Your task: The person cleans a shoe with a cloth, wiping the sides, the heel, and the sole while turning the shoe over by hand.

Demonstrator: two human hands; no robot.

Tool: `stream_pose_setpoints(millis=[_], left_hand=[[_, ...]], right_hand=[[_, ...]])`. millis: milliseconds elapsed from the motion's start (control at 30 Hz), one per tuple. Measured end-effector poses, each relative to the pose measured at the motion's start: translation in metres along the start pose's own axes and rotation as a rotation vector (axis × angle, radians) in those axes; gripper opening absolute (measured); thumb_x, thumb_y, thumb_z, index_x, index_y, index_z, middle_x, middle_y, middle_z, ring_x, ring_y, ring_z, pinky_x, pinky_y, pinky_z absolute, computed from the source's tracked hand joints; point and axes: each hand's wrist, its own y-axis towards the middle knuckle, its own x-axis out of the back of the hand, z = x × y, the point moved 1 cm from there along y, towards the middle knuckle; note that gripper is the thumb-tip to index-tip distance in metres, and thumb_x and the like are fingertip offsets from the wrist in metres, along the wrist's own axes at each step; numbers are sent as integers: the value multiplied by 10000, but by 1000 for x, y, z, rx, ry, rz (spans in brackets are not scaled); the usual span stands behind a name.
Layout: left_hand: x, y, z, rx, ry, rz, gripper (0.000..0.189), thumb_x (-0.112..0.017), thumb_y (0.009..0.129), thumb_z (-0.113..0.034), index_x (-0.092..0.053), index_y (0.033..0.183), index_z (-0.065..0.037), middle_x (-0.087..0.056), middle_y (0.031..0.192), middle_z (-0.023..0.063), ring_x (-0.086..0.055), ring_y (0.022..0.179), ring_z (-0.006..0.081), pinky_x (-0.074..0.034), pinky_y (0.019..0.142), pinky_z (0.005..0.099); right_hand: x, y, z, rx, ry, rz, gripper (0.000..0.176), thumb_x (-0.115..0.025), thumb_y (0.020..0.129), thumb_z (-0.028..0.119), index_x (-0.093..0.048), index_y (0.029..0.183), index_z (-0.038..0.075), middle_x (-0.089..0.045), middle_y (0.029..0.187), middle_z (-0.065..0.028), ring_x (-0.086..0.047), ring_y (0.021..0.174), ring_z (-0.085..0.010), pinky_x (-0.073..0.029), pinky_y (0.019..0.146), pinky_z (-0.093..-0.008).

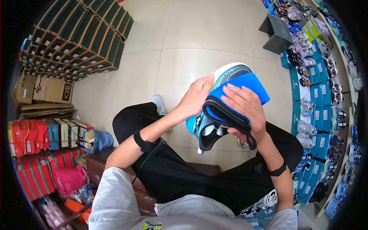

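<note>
A sneaker [232, 73] in dark grey, blue and white is held above my lap, its toe away from me. My left hand [197, 94] grips the shoe along its left side, fingers closed around it and thumb near the toe. Folded over the shoe's right side and upper is a bright blue cloth [255, 84] with a thick black edge and a black loop. My right hand [247, 109] is closed on this cloth, fingers lying across its top, pressing it against the shoe. The cloth hides much of the shoe's middle.
Stacked boxes [82, 34] stand at the far left, above cardboard cartons [53, 90]. Red boxes [32, 138] and a pink bag [71, 179] are at the lower left. Along the right, shoes sit on teal shoe boxes [322, 92]. A dark grey stool-like object [276, 34] stands on the tiled floor.
</note>
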Motion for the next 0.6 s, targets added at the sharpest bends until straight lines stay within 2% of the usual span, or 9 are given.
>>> stream_pose_setpoints(millis=[133,167,267,367,467,567,600], left_hand=[[0,-4,-8,-5,14,-2,621,-286,1089,-462,-560,910,67,-594,761,132,-502,759,170,-456,773,379],[-1,-4,-6,-7,-20,23,628,-277,1092,-456,-594,958,69,-641,821,139,-534,799,167,-468,822,371],[-3,-4,-9,-37,-117,41,639,-269,1094,-460,-620,1005,66,-674,879,126,-559,841,158,-474,859,360],[-5,-3,-5,-81,-159,24,598,-303,1099,-473,-669,999,-11,-661,898,3,-561,839,69,-485,818,278],[-4,-1,-2,-76,-145,48,592,-295,1103,-459,-669,1021,-8,-666,927,10,-564,868,73,-482,857,285],[-4,-2,-5,-61,-125,45,642,-263,1095,-468,-629,1025,55,-678,907,107,-565,864,143,-472,873,344],[-4,-2,-5,-64,-110,37,641,-264,1095,-468,-628,1023,55,-676,903,105,-563,861,141,-472,870,344]], right_hand=[[2,3,-5,-22,-51,-47,587,-600,937,517,-657,1271,37,-641,1330,-140,-576,1280,-300,-403,1082,-451],[3,3,-7,-25,-68,-58,587,-597,940,517,-658,1269,36,-641,1330,-140,-576,1280,-300,-402,1082,-451],[5,4,-12,-35,-76,-83,590,-592,944,516,-657,1270,29,-639,1332,-144,-573,1283,-306,-387,1094,-453],[6,3,-15,-60,-64,-94,607,-588,942,524,-653,1276,21,-637,1337,-147,-569,1286,-311,-368,1107,-455],[5,3,-15,-63,-78,-94,608,-583,944,526,-653,1274,19,-637,1338,-146,-569,1286,-311,-368,1107,-455],[5,3,-16,-67,-81,-111,606,-576,952,521,-652,1270,10,-641,1326,-156,-574,1281,-317,-370,1105,-462],[5,3,-16,-81,-80,-128,606,-573,955,520,-652,1267,6,-643,1321,-160,-575,1280,-320,-371,1104,-464]])
